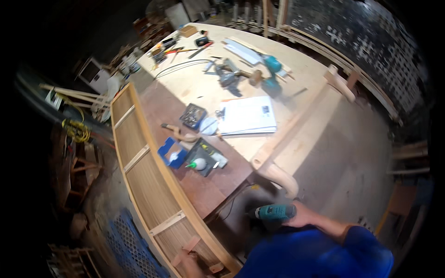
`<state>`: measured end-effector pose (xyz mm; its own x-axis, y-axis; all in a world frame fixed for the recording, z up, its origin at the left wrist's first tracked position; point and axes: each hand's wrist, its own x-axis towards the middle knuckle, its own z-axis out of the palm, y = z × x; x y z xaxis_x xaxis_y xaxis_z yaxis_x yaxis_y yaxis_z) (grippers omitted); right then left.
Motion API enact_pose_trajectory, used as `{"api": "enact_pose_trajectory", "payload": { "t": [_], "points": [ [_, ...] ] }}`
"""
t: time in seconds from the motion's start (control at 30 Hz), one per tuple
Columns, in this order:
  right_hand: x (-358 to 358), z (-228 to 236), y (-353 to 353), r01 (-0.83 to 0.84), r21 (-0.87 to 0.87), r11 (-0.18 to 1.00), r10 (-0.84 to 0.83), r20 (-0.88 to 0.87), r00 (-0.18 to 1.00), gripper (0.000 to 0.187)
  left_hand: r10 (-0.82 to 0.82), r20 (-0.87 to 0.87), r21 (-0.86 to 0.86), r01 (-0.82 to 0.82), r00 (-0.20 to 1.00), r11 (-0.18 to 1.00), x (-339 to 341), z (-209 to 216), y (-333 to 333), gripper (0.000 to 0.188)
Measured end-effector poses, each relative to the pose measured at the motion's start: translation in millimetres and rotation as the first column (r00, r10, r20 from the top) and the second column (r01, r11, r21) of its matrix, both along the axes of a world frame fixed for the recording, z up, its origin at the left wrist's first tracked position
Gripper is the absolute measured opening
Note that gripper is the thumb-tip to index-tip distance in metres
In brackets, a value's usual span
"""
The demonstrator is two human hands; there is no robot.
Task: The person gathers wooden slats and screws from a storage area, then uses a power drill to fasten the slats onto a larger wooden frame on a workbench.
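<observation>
My right hand [302, 216] is closed round a teal cordless drill [275, 212] whose dark chuck points left, toward the wooden panel. At the lower edge my left hand [189, 263] grips a short pale wooden strip [187, 249], which lies slantwise over the near end of the panel. That long framed wooden panel [139, 178] runs along the left side of the workbench, with several pale cross battens [168, 223] on its face. A small wooden piece [216, 267] sits by the panel's inner edge, near my left hand.
On the workbench [185, 88] are papers [248, 115], a blue box [172, 153], a dark tray with a bottle [204, 157], a tin of screws [193, 116] and power tools [229, 76]. A curved wooden leg frame [278, 176] stands at its right edge. A blue pallet [132, 245] lies left.
</observation>
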<state>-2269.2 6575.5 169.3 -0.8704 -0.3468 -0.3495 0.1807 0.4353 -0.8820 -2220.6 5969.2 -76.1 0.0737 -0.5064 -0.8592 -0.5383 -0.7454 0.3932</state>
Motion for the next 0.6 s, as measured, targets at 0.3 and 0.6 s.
{"api": "enact_pose_trajectory", "payload": {
  "t": [0.3, 0.6],
  "points": [
    [87, -51, 211, 0.232, -0.343, 0.910, -0.257, -0.030, 0.966, 0.055, -0.436, -0.055, -0.821, 0.207, 0.898, 0.532, -42, 130, 108, 0.043],
    [161, -43, 377, 0.641, 0.103, 0.760, -0.643, 0.256, 0.721, 0.044, -0.378, -0.924, -0.324, 0.635, -0.054, 0.702, -204, 244, 471, 0.050]
  ]
}}
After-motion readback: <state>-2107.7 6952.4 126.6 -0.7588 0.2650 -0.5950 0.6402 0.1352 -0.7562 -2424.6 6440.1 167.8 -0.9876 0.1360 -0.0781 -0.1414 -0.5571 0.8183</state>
